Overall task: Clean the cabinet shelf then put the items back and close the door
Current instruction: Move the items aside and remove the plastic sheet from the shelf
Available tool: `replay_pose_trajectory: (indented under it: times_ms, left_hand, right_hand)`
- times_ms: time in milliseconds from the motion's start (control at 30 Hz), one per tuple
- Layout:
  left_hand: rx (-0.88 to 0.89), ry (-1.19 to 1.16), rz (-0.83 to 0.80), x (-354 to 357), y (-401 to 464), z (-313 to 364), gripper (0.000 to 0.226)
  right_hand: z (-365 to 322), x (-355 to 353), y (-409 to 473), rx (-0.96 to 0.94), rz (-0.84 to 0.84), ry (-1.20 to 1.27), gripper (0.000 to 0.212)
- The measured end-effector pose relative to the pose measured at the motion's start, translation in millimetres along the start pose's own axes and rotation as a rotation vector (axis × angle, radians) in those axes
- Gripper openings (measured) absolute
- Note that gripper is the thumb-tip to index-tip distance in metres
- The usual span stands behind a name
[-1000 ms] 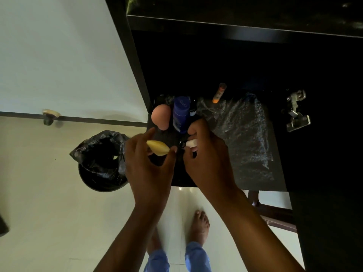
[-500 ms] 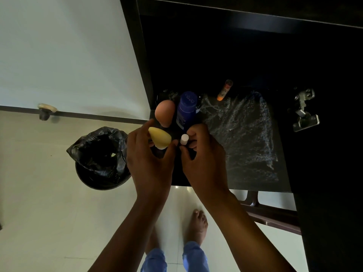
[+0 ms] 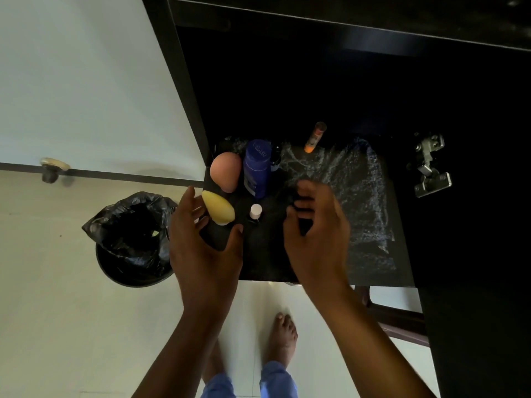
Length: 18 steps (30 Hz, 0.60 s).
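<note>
The dark cabinet shelf carries a crinkled clear plastic sheet. At its left end stand a pink egg-shaped sponge, a blue bottle, a small dark bottle, a yellow sponge and a small white-capped bottle. An orange tube lies farther back. My left hand is open, its fingers spread just beside the yellow sponge. My right hand hovers right of the white-capped bottle, fingers loosely curled and apart from it, holding nothing that I can see.
A metal door hinge sits on the cabinet's right wall. A bin lined with a black bag stands on the floor to the left, below a door stopper. A wooden rail shows under the shelf, near my bare feet.
My left hand has let go of the yellow sponge and my right hand has let go of the white-capped bottle. Both now stand on the shelf, and both hands have drawn back and apart.
</note>
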State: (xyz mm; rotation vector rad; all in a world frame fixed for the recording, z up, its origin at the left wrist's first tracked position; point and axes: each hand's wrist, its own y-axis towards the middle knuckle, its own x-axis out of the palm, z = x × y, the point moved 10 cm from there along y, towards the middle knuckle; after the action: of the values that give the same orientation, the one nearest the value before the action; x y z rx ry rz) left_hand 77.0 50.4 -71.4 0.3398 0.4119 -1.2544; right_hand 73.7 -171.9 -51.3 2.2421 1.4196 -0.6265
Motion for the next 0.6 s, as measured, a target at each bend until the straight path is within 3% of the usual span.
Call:
replay_pose_trajectory:
  times_ms: [200, 367, 467, 600]
  left_hand:
    - [0.016, -0.025, 0.069, -13, -18, 1, 0.099]
    - [0.334, 0.063, 0.218, -39, -41, 63, 0.058]
    - [0.505, 0.01, 0.153, -31, -51, 104, 0.048]
    - [0.598, -0.097, -0.062, 2, -59, 137, 0.033]
  right_hand:
    - [9, 16, 61, -0.057, -0.024, 0.065, 0.044]
    - [4, 46, 90, -0.099, -0.207, 0.028, 0.041]
    - [5, 54, 94, -0.11, -0.232, -0.009, 0.028]
    - [7, 38, 92, -0.105, -0.182, -0.052, 0.018]
